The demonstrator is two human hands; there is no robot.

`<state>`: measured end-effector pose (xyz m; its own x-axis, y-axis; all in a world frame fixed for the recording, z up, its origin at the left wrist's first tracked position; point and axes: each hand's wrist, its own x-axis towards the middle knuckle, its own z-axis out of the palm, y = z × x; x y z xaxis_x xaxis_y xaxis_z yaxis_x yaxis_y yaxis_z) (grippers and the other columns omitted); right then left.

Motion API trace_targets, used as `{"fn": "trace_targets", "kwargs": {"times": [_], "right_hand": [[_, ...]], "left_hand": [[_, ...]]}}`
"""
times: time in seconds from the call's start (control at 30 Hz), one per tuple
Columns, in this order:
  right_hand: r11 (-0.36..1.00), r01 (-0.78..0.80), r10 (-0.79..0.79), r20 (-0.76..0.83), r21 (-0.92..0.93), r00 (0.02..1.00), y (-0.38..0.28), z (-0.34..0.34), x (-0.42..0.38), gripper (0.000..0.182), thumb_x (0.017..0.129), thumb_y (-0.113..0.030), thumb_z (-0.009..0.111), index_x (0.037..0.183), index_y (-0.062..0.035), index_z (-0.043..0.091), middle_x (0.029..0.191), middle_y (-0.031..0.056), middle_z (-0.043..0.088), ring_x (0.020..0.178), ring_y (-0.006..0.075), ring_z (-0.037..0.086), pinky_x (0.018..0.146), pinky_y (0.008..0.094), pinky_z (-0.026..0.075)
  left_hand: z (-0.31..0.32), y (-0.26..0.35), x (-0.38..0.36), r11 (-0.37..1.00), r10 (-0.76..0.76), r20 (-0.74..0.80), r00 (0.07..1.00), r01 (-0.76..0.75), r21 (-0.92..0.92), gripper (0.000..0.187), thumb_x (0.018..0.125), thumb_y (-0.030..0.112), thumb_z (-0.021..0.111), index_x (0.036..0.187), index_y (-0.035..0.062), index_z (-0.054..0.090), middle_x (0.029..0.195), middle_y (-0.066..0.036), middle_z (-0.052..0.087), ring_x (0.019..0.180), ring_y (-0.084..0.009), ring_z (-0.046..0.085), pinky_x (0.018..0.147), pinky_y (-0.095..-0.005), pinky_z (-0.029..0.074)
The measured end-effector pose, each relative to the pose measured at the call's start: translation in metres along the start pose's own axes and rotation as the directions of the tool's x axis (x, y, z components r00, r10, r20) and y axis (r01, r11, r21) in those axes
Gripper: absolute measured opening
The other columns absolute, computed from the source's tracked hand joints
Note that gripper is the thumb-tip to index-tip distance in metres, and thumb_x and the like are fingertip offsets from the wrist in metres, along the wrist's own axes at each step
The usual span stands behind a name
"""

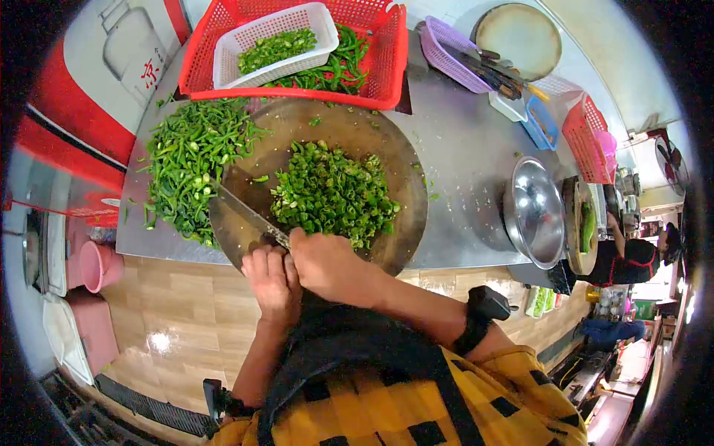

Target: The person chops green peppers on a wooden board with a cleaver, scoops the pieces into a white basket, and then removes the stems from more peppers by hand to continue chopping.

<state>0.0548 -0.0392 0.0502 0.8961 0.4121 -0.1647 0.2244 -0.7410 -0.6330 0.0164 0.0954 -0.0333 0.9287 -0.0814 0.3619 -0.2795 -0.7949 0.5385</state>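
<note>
My right hand (pixel 331 267) is closed around the handle of a kitchen knife (pixel 254 215) at the near edge of a round chopping board (pixel 405 193). The blade slants up and left across the board, its far end close to a heap of whole green chili peppers (pixel 197 160). Beside the handle, touching my right hand, my left hand (pixel 271 281) has its fingers curled together; whatever is under them is hidden. A pile of chopped green chili peppers (pixel 335 193) lies on the board, right of the blade.
Behind the board, a red basket (pixel 297 94) holds loose peppers and a white basket (pixel 327 33) of chopped ones. Rightward on the steel counter (pixel 461 193) are a purple basket (pixel 446 48) with knives, a blue basket (pixel 541 125) and a metal bowl (pixel 537 212). Another person (pixel 625 260) is far right.
</note>
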Motion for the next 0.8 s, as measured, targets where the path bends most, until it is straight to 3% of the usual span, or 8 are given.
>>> {"fn": "trace_targets", "kwargs": {"times": [0.1, 0.37, 0.43, 0.6, 0.7, 0.8], "right_hand": [[1.000, 0.026, -0.026, 0.000, 0.009, 1.000, 0.029, 0.000, 0.011, 0.021, 0.084, -0.018, 0.052, 0.082, 0.0034, 0.052, 0.066, 0.0244, 0.059, 0.067, 0.0433, 0.060, 0.060, 0.0509, 0.048], [0.993, -0.113, 0.114, -0.023, 0.032, 0.993, 0.042, -0.004, -0.003, 0.026, 0.087, -0.023, 0.052, 0.082, 0.0035, 0.052, 0.071, 0.0265, 0.059, 0.072, 0.0453, 0.059, 0.065, 0.0516, 0.046], [0.984, -0.179, 0.179, -0.093, 0.003, 0.979, 0.046, -0.008, -0.009, 0.026, 0.087, -0.022, 0.052, 0.084, 0.0037, 0.052, 0.073, 0.0267, 0.059, 0.074, 0.0459, 0.058, 0.067, 0.0517, 0.045], [0.993, -0.115, 0.114, -0.099, -0.001, 0.989, 0.030, -0.018, -0.025, 0.025, 0.088, -0.022, 0.052, 0.085, 0.0029, 0.049, 0.070, 0.0268, 0.058, 0.070, 0.0461, 0.057, 0.063, 0.0522, 0.045], [0.994, -0.083, 0.080, -0.038, -0.066, 0.996, 0.012, -0.024, -0.036, 0.024, 0.089, -0.022, 0.050, 0.088, 0.0014, 0.047, 0.067, 0.0257, 0.057, 0.065, 0.0460, 0.057, 0.059, 0.0539, 0.045], [0.969, -0.123, 0.151, 0.119, -0.212, 0.981, 0.002, -0.020, -0.042, 0.018, 0.089, -0.018, 0.048, 0.092, -0.0009, 0.044, 0.062, 0.0222, 0.059, 0.061, 0.0431, 0.059, 0.055, 0.0539, 0.046]], "left_hand": [[-0.008, 0.009, 0.000, 0.999, 0.034, -0.014, 0.999, -0.034, -0.010, 0.022, 0.078, 0.011, 0.063, 0.097, 0.0024, 0.057, 0.099, -0.015, 0.052, 0.092, -0.0347, 0.046, 0.081, -0.0450, 0.037], [-0.007, 0.009, 0.007, 0.999, -0.035, -0.016, 0.999, 0.035, 0.018, 0.023, 0.075, 0.010, 0.066, 0.097, 0.0058, 0.060, 0.098, -0.012, 0.052, 0.092, -0.0326, 0.046, 0.080, -0.0430, 0.037], [-0.010, 0.010, 0.010, 0.998, -0.047, -0.025, 0.999, 0.048, 0.033, 0.026, 0.074, 0.010, 0.068, 0.097, 0.0057, 0.060, 0.097, -0.012, 0.052, 0.092, -0.0327, 0.046, 0.080, -0.0427, 0.037], [-0.021, 0.010, 0.011, 0.996, -0.045, -0.021, 0.999, 0.043, -0.081, 0.032, 0.068, 0.009, 0.073, 0.097, 0.0046, 0.059, 0.099, -0.012, 0.052, 0.094, -0.0327, 0.047, 0.081, -0.0422, 0.038], [-0.022, 0.006, 0.009, 0.988, -0.043, -0.024, 0.999, 0.039, -0.149, 0.029, 0.070, 0.007, 0.071, 0.096, 0.0037, 0.059, 0.100, -0.013, 0.053, 0.093, -0.0329, 0.048, 0.081, -0.0424, 0.038], [-0.017, 0.000, 0.007, 0.990, -0.024, 0.000, 1.000, 0.024, -0.141, 0.022, 0.074, 0.004, 0.065, 0.095, 0.0029, 0.059, 0.099, -0.014, 0.054, 0.092, -0.0332, 0.048, 0.080, -0.0428, 0.038]]}}
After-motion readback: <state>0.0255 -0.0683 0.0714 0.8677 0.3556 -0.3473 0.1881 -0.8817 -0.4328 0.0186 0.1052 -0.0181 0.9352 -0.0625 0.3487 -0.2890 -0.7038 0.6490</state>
